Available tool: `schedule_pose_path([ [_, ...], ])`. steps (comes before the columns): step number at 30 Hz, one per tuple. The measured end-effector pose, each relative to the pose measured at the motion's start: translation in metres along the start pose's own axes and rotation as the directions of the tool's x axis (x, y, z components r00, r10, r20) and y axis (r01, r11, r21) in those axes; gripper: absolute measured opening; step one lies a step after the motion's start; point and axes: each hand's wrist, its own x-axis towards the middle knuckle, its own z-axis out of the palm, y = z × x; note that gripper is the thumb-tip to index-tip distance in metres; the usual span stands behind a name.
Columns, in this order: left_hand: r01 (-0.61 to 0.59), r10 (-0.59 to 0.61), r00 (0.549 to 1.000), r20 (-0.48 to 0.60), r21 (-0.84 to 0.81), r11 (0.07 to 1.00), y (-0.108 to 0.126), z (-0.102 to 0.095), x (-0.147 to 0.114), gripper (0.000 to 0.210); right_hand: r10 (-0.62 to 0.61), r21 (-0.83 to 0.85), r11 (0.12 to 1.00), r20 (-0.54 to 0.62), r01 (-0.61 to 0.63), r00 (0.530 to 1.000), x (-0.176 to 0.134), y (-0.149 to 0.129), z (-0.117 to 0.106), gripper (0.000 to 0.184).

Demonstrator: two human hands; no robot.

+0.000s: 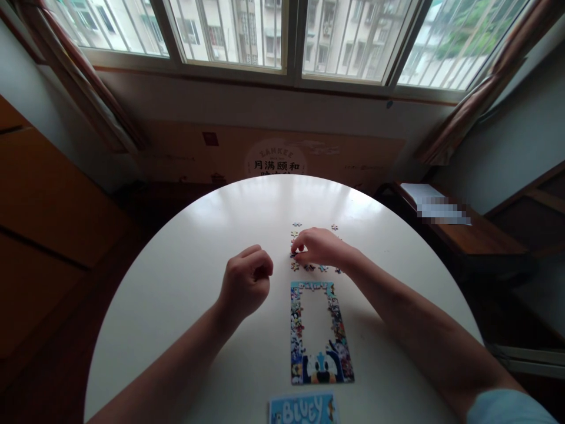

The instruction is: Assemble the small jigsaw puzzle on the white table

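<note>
My right hand (318,246) reaches over the loose puzzle pieces on the round white table (176,282). Its thumb and index finger pinch a small dark puzzle piece (293,255) at the left side of the group. Loose pieces, such as one puzzle piece (295,267), lie around and partly under this hand. My left hand (247,282) is curled into a fist to the left, apart from the pieces; nothing shows in it. Nearer to me lies a partly assembled puzzle (296,335), a colourful frame with a blue dog's face at the bottom and a bare middle.
At the near edge a blue card or box marked BLUEY (304,409) is partly cut off. Beyond the table stands a long cardboard box (353,147) under the windows. A wooden bench (485,238) with papers (424,197) is at the right, an orange cabinet (44,206) at the left.
</note>
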Motion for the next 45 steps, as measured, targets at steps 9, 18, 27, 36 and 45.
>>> schedule_pose_path([
  [9,-0.007,0.006,1.0,0.006,0.084,0.996,-0.004,0.002,-0.002,0.027,0.041,0.049,0.998,0.085,-0.046,0.996,0.012,0.003,-0.002,0.021],
  [18,-0.026,0.029,0.999,-0.029,0.101,0.995,-0.006,0.003,0.0,0.026,0.007,0.254,0.967,0.085,-0.028,0.996,-0.001,0.008,-0.013,0.009],
  [27,-0.129,0.105,0.901,0.422,0.03,0.991,0.007,-0.013,0.012,0.027,-0.137,0.556,0.827,0.059,0.082,0.989,-0.109,-0.023,-0.013,0.011],
  [36,0.084,0.048,0.64,0.767,-0.131,0.988,0.029,-0.013,0.015,0.018,-0.114,0.656,0.754,0.087,0.029,0.99,-0.127,-0.042,0.024,0.017],
  [45,0.305,0.044,0.509,0.86,-0.227,0.925,0.027,0.003,0.007,0.017,-0.042,0.829,0.56,0.038,-0.008,0.998,-0.131,-0.039,0.033,0.027],
])
